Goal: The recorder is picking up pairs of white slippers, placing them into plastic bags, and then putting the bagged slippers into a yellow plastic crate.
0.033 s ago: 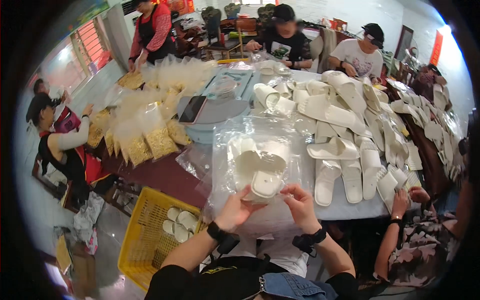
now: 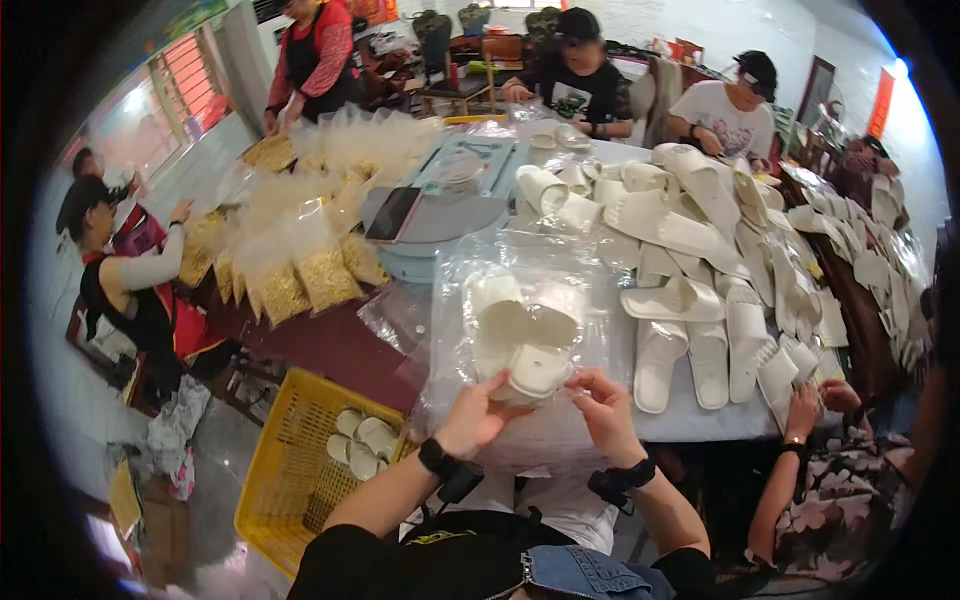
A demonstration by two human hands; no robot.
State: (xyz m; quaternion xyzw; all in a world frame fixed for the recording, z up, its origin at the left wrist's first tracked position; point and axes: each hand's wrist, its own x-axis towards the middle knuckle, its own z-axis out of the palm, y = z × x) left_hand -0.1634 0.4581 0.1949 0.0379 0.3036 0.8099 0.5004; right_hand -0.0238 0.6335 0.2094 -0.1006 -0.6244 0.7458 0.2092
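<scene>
A pair of white slippers (image 2: 528, 335) sits in front of me on a stack of clear plastic bags (image 2: 455, 375) at the table's near edge. My left hand (image 2: 474, 415) grips the near end of the slippers from the left, fingers curled around its edge. Just right of that end, my right hand (image 2: 603, 410) has thumb and fingers pinched together on clear plastic film. Whether the slippers lie inside a bag or on top of it is hard to tell through the shine.
Loose white slippers (image 2: 665, 235) heap up on the right. A phone (image 2: 394, 214) rests on a grey-blue stand, left of which are bags of yellow pieces (image 2: 325, 270). A yellow basket (image 2: 265, 480) holding slippers stands at lower left. Several people work around; a co-worker's hands (image 2: 808, 405) are close on my right.
The whole view has shifted slightly. Both hands keep their hold beside the slippers, with only a small movement of the right fingers.
</scene>
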